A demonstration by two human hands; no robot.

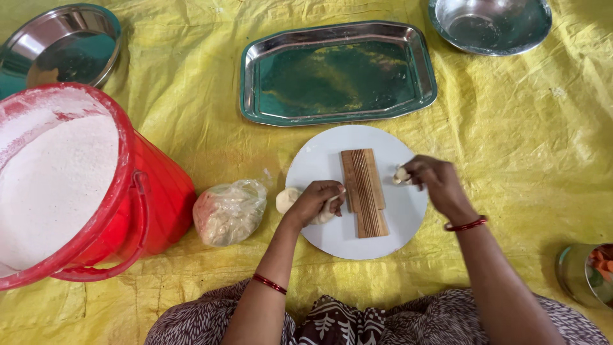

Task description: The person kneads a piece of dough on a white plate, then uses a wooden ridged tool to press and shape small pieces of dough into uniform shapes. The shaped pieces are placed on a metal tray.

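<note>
A round white plate [322, 156] lies on the yellow sheet in front of me. On it rests a ridged wooden board [364, 191], lengthwise. My left hand [316, 199] rests at the board's left edge on a pale lump of dough [287, 198] that overhangs the plate's left rim. My right hand [434, 182] hovers at the plate's right side and pinches a small piece of dough [401, 176] between its fingertips. Both wrists wear red bangles.
A red bucket [150, 191] full of white flour stands at left, a clear bag of dough [230, 211] beside it. A rectangular steel tray [338, 70] lies beyond the plate. Steel bowls sit at top left [60, 48] and top right [491, 25]. A small steel cup [584, 275] is at right.
</note>
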